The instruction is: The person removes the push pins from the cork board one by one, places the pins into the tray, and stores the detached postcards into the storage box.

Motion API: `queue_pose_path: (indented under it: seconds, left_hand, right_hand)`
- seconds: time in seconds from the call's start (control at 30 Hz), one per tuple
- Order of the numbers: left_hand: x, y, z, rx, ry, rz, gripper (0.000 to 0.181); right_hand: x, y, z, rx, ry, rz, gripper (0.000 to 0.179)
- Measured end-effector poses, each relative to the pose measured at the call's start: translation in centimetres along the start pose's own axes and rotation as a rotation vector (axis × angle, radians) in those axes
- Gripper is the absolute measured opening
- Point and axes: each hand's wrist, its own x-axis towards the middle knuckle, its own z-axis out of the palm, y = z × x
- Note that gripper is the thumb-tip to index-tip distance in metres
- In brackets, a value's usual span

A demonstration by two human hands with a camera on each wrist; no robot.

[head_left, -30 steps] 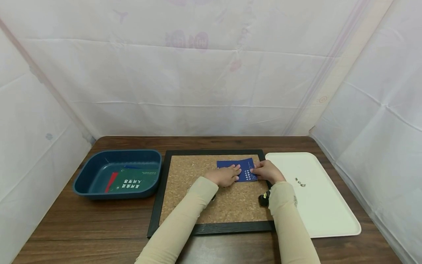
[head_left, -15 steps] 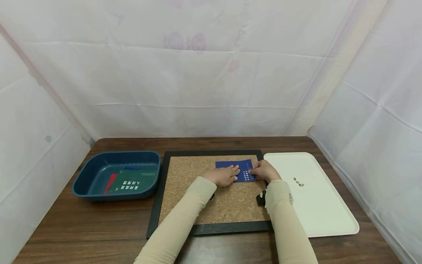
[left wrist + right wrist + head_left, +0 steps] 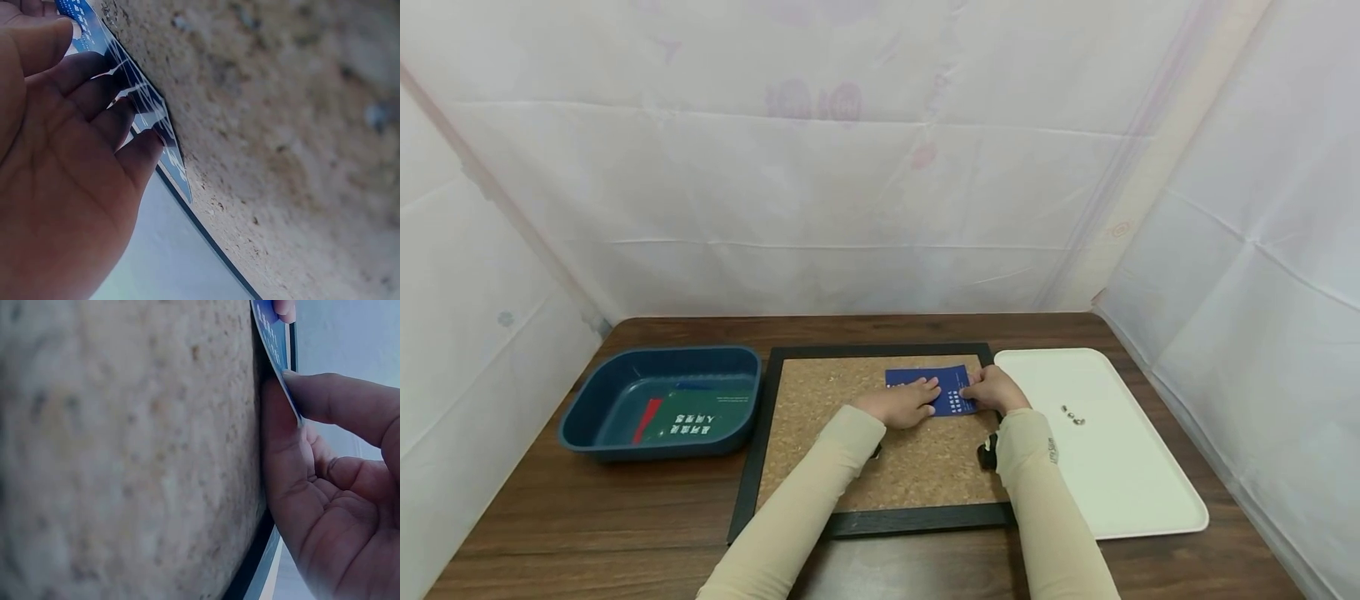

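A blue card (image 3: 952,379) with white lettering lies near the upper right of a black-framed cork board (image 3: 917,475). My left hand (image 3: 901,404) rests on the card, fingers extended and spread over its left and middle part. In the left wrist view the fingertips touch the glossy card (image 3: 81,28). My right hand (image 3: 998,390) pinches the card's right edge. The right wrist view shows the thumb on top of the card (image 3: 275,347) and a finger beneath, between card and cork, with that edge lifted slightly.
Left of the board stands a dark blue basin (image 3: 580,429) holding a green card (image 3: 703,415) with a red part. To the right, a white tray (image 3: 1127,475) bears several small shiny metal pieces (image 3: 1072,414), too small to identify. White sheeting encloses the table's back and sides.
The head view has shifted a little. Both hands keep their places on the blue card; its upper right corner, raised earlier, now lies flatter.
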Motion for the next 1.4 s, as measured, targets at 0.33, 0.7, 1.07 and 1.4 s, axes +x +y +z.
queue_pose_path:
  seconds: [0.33,0.7,1.07,1.4]
  left_hand:
    - [-0.6,-0.8,-0.2,-0.073,0.037,0.014,0.049]
    - [-2.0,-1.8,-1.3,-0.206,0.132,0.054,0.052]
    - [-4.3,-4.0,-2.9,-0.360,0.287,0.100,0.052]
    - [-7.5,-7.1,-4.1,-0.436,0.400,0.041,0.054]
  right_hand:
    - [0.2,-0.3,0.5,-0.027,0.019,0.003,0.023]
    - [0.4,-0.3,0.4,0.000,0.017,0.008,0.026]
    - [0.8,0.1,0.1,0.026,0.007,0.001,0.032]
    - [0.8,0.2,0.1,0.052,-0.005,0.012,0.029]
